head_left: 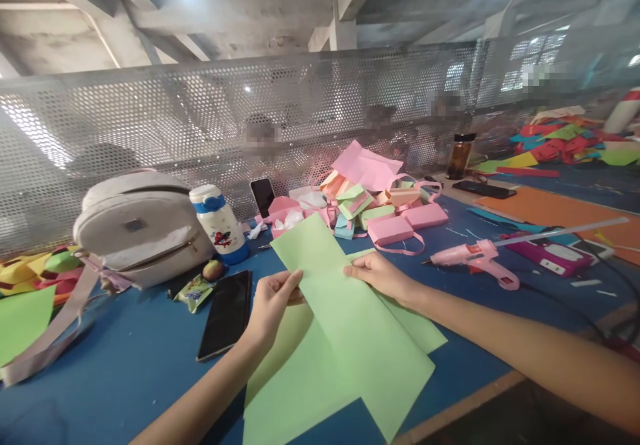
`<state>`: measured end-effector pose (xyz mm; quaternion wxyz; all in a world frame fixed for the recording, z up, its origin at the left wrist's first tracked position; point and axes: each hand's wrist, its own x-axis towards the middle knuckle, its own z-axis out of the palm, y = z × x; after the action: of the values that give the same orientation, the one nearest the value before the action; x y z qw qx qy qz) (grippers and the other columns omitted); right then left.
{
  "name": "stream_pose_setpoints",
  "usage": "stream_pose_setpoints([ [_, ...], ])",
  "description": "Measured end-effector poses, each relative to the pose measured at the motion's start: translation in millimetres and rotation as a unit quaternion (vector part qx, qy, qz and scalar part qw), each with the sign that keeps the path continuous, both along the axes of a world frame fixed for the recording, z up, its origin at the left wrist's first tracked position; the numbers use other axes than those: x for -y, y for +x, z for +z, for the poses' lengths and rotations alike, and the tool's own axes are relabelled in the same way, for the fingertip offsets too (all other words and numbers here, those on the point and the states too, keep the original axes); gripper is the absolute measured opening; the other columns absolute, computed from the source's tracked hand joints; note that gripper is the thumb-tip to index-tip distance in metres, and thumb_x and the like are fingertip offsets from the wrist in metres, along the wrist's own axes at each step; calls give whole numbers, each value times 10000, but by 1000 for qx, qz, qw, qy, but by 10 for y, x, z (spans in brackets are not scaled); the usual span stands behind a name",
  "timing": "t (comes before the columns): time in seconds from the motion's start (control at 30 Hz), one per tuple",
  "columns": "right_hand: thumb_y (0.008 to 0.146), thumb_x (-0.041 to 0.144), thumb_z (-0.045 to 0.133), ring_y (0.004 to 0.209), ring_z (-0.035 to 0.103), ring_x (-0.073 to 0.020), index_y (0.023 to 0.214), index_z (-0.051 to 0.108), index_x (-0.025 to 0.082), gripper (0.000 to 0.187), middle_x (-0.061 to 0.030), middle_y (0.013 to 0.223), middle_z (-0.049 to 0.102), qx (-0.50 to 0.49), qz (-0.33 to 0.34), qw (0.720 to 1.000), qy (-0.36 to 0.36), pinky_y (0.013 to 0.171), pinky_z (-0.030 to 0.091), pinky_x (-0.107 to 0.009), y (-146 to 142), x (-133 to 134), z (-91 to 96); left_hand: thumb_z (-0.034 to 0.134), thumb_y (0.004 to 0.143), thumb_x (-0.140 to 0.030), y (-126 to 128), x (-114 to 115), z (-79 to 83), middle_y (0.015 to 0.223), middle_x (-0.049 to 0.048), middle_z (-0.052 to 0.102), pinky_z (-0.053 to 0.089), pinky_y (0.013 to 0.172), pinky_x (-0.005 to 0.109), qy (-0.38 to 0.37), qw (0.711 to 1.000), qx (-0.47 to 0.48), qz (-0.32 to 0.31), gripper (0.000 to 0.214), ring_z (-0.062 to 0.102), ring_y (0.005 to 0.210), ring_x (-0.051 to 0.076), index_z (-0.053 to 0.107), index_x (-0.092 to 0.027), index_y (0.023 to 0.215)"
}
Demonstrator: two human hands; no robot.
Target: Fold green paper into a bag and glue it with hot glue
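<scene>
At the frame's lower centre, the left hand [273, 301] and right hand [383, 277] pinch opposite edges of the upper green sheet [357, 318]; light, even thumb pressure should prevent creasing.

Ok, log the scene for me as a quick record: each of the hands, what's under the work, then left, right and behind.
left hand: pinching the left edge of a light-green sheet
right hand: pinching its right edge
underneath: more green paper on the blue table
left side: black-screened device, bottle, pale backpack
right side: pink glue gun
behind: heap of mostly pink paper pieces
</scene>
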<state>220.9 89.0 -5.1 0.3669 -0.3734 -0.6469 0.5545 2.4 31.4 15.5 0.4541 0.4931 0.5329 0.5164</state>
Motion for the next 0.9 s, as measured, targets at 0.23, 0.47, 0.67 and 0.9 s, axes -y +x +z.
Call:
stream_pose_setpoints([
  [0.23, 702, 702, 673, 448, 271, -69, 458, 399, 198, 623, 66, 428, 340, 15, -14, 1000, 22, 452, 176, -238, 17, -16, 33, 793, 646, -580, -27, -17, -3, 561, 11, 605, 557, 643, 287, 15, 999, 33, -6, 470, 579, 548, 137, 642, -136, 625],
  [0.47, 688, 650, 702, 443, 355, -86, 515, 549, 181, 522, 39, 448, 467, 38, 13, 999, 15, 436, 216, -232, 23, -27, 40, 804, 650, -539, -161, -87, -10, 464, -84, 377, 537, 622, 277, 46, 997, 48, 35, 466, 416, 451, 74, 561, -153, 557],
  [0.67, 723, 629, 680, 441, 332, -81, 495, 521, 185, 524, 44, 441, 441, 43, 8, 999, 24, 437, 202, -232, 35, -42, 37, 821, 620, -544, -214, -131, -10, 466, -75, 414, 542, 647, 285, 46, 996, 61, 53, 464, 469, 473, 93, 575, -152, 578],
  [0.9, 696, 620, 711, 441, 317, -75, 530, 525, 186, 501, 61, 451, 432, 44, 6, 999, 30, 450, 209, -229, 42, -72, 43, 859, 527, -556, -348, -207, 42, 510, -37, 530, 525, 626, 263, 51, 991, 78, 95, 495, 528, 495, 107, 593, -148, 616],
])
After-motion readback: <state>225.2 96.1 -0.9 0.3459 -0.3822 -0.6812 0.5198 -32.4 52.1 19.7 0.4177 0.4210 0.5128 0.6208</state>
